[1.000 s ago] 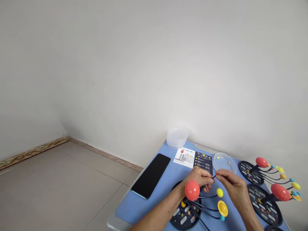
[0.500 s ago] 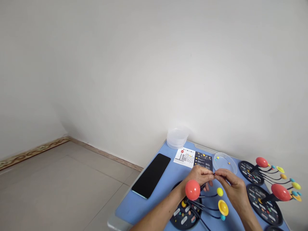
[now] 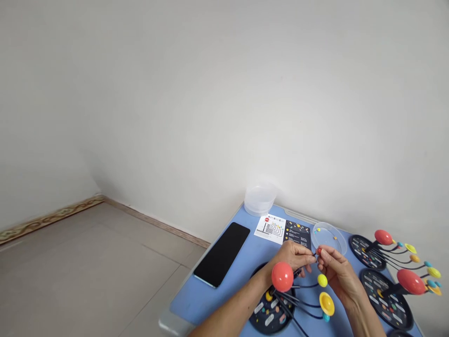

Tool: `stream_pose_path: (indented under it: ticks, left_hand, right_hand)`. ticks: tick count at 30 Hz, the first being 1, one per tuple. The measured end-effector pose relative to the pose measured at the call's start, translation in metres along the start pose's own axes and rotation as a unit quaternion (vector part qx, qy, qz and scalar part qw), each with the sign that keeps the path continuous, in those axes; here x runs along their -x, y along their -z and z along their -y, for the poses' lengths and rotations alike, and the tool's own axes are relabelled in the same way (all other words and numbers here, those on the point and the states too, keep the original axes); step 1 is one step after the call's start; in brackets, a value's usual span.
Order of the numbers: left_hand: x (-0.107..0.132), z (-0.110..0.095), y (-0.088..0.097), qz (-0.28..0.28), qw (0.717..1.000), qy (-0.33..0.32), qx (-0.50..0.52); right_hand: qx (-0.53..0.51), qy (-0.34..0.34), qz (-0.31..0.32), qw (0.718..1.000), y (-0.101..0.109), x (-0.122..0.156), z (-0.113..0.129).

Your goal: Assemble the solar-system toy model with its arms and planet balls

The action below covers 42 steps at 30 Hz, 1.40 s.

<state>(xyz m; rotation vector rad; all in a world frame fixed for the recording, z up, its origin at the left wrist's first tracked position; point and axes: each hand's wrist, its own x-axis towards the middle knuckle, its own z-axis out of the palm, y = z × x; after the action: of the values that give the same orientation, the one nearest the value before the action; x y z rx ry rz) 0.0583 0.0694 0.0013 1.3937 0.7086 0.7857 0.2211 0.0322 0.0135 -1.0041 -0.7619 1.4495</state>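
Blue table point(image 3: 210, 299) carries a planet model point(image 3: 282, 276), the left hand point(image 3: 293, 256) closed on its black rod point(image 3: 298, 272) and the right hand's fingers point(image 3: 325, 255) pinching a small red ball point(image 3: 319, 251); two fuller models point(image 3: 383, 238) point(image 3: 411, 282) look finished, with beads point(image 3: 317, 230) left in a clear dish point(image 3: 329, 238).

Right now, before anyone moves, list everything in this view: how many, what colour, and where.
table: one, blue, against the wall
smartphone: one, black, left on the table
plastic tub: one, clear, far corner of the table
printed sheet: one, white and black, far edge of the table
round dish: one, clear, right of the sheet, small beads inside
solar system models: three, red spheres with coloured planets, on black discs
wall: one, white, behind
floor: one, beige tile, left
black rod: one, black, in the left hand
small red ball: one, red, in the right hand
left hand: one, centre
right hand: one, right of centre
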Motion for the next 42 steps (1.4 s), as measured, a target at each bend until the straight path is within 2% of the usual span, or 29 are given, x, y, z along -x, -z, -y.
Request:
stream_pose_path:
  ticks: [10,18,25,31,42]
  left_hand:
    - [0.0011,-0.0023,0.0,-0.006,1.0,-0.007,0.011]
    - [0.0003,0.0008,-0.0003,-0.016,1.0,0.002,0.008]
    - [0.0019,0.0,-0.001,-0.018,1.0,0.001,0.003]
    - [0.002,-0.0038,-0.0008,-0.014,1.0,0.002,0.006]
    - [0.0004,0.0013,0.0005,-0.014,1.0,-0.002,-0.001]
  right_hand:
    - [-0.076,-0.05,-0.022,0.996,0.0014,-0.0054,-0.0026]
    - [-0.098,-0.063,-0.006,0.993,0.0014,-0.0066,-0.0039]
    - [-0.091,-0.07,0.012,0.993,0.0029,-0.0056,-0.0027]
    - [-0.075,-0.067,-0.008,0.995,0.003,-0.0052,-0.0001]
    - [-0.058,-0.051,0.0,0.997,0.0021,-0.0037,-0.0012]
